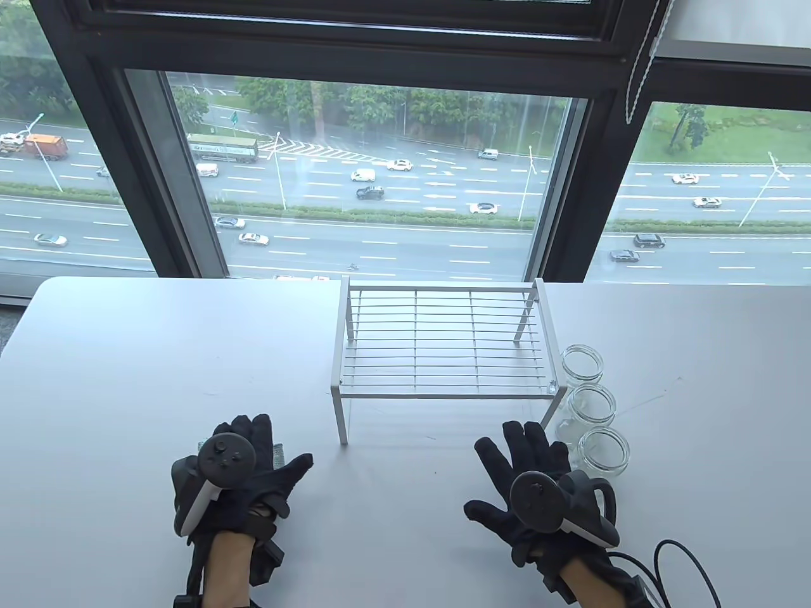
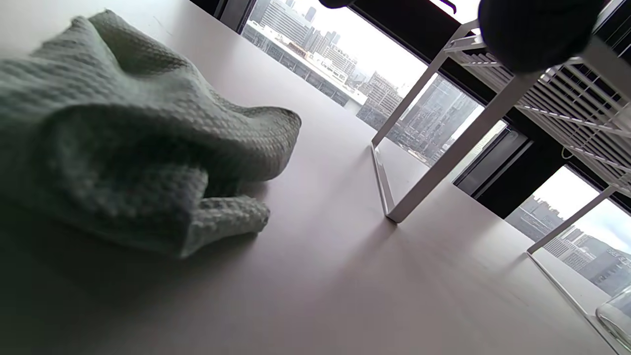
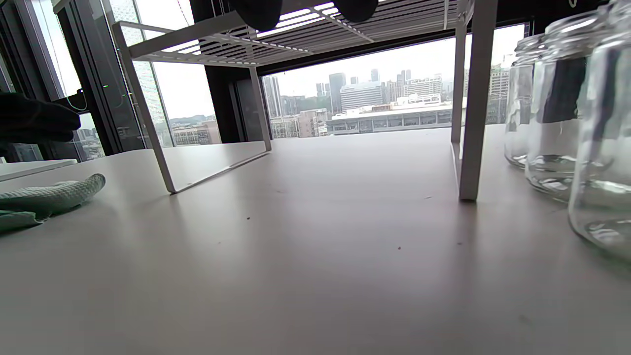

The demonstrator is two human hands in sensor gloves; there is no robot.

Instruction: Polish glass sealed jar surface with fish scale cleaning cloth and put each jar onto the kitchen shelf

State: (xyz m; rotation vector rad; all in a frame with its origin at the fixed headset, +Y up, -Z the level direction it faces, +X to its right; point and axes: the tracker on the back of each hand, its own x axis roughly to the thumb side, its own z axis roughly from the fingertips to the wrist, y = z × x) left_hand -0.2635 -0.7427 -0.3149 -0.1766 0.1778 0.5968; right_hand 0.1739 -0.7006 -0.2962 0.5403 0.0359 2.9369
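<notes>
Table: a white top set against the window; everything below stands or lies on it.
Shelf: a white wire kitchen rack at mid-table, its grid top bare, open space under it between the legs.
Jars: three clear glass jars in a row just right of the shelf's right legs, mouths up, no lids on, nothing inside – far jar, middle jar, near jar. Neighbours touch or nearly so; I cannot tell which.
Cloth: pale green, scale-textured, crumpled in a heap left of the shelf, under the left hand.
Left hand: palm down over the cloth, fingers straight and spread; it grips nothing.
Right hand: flat above the table just beside the near jar, fingers splayed wide, holding nothing.
Cable: black, looping behind the right wrist.
</notes>
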